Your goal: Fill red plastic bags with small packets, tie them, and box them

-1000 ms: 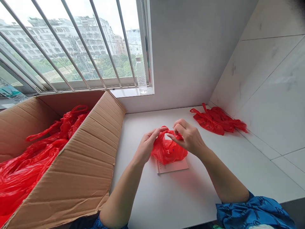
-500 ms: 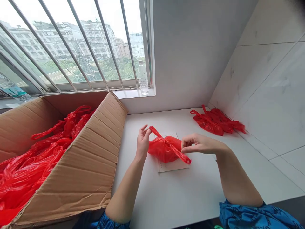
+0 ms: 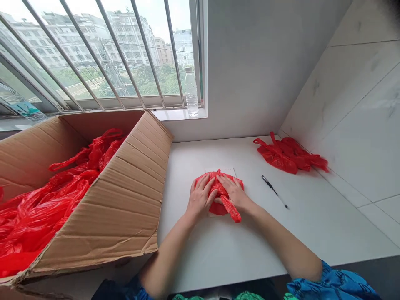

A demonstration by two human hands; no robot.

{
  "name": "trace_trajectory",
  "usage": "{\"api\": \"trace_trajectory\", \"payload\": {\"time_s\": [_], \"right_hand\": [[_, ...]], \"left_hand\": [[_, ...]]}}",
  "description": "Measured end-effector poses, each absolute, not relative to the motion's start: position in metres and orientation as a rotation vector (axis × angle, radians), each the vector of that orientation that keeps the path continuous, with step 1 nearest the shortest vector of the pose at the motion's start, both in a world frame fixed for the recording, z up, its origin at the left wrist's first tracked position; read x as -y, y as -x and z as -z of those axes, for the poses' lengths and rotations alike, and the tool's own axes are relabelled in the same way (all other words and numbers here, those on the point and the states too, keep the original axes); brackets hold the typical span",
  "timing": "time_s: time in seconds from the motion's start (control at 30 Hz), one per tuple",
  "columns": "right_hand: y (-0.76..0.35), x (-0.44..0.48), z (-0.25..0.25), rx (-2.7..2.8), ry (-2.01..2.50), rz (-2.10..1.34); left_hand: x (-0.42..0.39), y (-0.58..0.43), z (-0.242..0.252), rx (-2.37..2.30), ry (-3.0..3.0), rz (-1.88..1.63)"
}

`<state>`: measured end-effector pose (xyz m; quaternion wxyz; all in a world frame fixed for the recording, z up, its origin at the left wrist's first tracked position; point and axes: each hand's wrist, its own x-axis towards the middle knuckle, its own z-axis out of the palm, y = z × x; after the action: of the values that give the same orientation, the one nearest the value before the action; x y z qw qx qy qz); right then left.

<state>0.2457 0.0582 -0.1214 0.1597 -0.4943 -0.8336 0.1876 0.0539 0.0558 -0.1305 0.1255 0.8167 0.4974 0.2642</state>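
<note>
A knotted red plastic bag (image 3: 220,208) lies on a sheet of white paper (image 3: 231,171) at the middle of the white table. My left hand (image 3: 201,196) rests on the bag's left side with its fingers spread over the plastic. On the right side, my right hand (image 3: 233,192) lies on the bag, its fingers stretched toward the knot. One twisted handle of the bag points toward the table's front edge, below my right hand. The bag covers most of the paper, and what is inside the bag is hidden.
On the left stands a large open cardboard box (image 3: 103,208) holding red plastic bags (image 3: 62,200). More red bags (image 3: 287,155) lie at the back right. A black pen (image 3: 274,191) is on the table. A bottle (image 3: 191,93) stands on the windowsill.
Both hands have moved inward from the handles onto the bag, which looks flatter. The pen, earlier behind my right arm, now shows. The view has shifted slightly.
</note>
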Motion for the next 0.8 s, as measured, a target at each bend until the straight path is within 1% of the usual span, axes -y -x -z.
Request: {"api": "trace_trajectory", "payload": {"time_s": [0.1, 0.23, 0.5, 0.7, 0.8], "right_hand": [[-0.240, -0.068, 0.143, 2.388, 1.512, -0.409], [-0.239, -0.071, 0.152, 2.385, 1.526, -0.308], [-0.237, -0.068, 0.148, 2.385, 1.522, -0.321], [-0.247, -0.062, 0.143, 2.221, 1.440, -0.360], [-0.254, -0.054, 0.133, 2.157, 1.318, -0.370]], "left_hand": [[-0.065, -0.053, 0.147, -1.527, -2.334, -0.718], [-0.069, -0.052, 0.157, -1.551, -2.313, -0.708], [-0.069, -0.051, 0.156, -1.540, -2.285, -0.749], [-0.060, -0.051, 0.150, -1.503, -2.224, -0.898], [-0.050, -0.052, 0.146, -1.458, -2.221, -0.964]]}}
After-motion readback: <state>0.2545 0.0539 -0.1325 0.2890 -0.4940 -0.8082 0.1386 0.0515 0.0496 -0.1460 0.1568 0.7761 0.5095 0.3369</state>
